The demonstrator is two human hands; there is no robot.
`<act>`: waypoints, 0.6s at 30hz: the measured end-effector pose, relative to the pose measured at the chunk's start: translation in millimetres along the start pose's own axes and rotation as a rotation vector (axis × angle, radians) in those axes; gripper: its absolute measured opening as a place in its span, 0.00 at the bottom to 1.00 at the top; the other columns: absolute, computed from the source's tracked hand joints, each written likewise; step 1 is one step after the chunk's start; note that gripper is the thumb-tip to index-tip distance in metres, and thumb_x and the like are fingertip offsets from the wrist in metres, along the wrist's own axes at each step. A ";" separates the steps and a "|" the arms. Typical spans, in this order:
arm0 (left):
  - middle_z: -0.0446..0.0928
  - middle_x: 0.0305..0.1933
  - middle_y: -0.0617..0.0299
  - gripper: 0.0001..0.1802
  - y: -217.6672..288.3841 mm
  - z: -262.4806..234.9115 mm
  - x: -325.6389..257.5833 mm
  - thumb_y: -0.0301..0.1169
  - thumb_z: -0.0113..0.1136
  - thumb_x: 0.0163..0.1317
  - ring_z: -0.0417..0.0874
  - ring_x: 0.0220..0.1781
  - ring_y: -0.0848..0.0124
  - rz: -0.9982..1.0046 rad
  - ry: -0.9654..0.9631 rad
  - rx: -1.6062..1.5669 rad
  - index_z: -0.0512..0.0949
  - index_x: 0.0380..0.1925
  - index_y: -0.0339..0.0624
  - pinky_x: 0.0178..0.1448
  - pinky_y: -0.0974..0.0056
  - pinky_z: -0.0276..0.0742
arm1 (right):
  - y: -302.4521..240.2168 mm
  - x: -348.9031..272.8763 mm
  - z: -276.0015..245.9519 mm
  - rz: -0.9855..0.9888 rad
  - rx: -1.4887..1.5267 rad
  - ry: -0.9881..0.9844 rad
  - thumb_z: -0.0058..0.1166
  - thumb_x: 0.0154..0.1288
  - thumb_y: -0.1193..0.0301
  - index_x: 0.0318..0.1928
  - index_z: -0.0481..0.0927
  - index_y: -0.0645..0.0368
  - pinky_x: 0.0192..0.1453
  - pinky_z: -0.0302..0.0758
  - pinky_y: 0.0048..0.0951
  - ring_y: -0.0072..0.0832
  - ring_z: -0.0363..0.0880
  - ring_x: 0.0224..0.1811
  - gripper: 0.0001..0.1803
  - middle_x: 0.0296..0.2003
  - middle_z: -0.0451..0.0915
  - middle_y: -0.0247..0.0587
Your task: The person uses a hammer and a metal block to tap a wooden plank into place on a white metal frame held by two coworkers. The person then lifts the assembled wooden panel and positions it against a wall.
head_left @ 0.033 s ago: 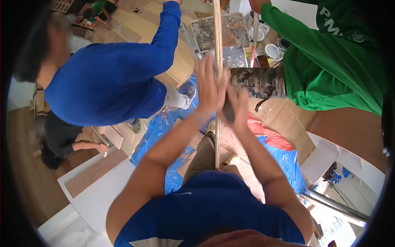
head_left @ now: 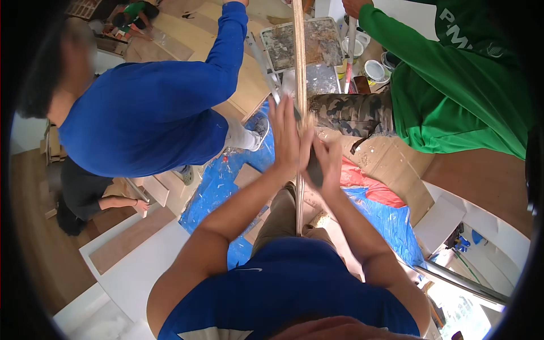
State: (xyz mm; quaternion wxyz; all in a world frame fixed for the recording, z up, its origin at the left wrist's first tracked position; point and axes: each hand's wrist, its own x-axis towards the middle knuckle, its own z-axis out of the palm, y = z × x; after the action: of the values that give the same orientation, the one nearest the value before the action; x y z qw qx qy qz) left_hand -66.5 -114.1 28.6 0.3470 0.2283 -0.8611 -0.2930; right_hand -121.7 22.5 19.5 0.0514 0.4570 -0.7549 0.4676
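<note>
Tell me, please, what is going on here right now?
The person stands over a thin wooden board held on edge. The left hand lies flat against its side, while the right hand presses a dark block to it. A co-worker in a blue shirt and another in green lean in over a blue tarp.

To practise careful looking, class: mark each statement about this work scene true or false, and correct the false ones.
1. Both hands are on an upright wooden board. True: the left hand lies flat against it, the right hand is beside it.
2. The right hand is empty. False: it grips a dark tool.
3. A blue tarp covers part of the floor. True.
4. The person on the right wears a red top. False: a green top.
</note>
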 end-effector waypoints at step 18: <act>0.47 0.87 0.33 0.44 1.9 -8.6 14.6 0.47 0.50 0.81 0.41 0.88 0.28 0.005 -0.062 0.091 0.49 0.83 0.27 0.88 0.32 0.38 | 1.5 3.2 12.1 0.005 0.012 0.059 0.78 0.43 0.71 0.70 0.80 0.58 0.47 0.71 0.45 0.51 0.73 0.43 0.47 0.41 0.72 0.53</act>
State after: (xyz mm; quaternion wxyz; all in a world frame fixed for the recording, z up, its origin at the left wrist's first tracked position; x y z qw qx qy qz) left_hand -70.2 -124.5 41.7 0.3103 0.2325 -0.8844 -0.2597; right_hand -120.5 11.6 13.4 0.0699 0.4416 -0.7514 0.4853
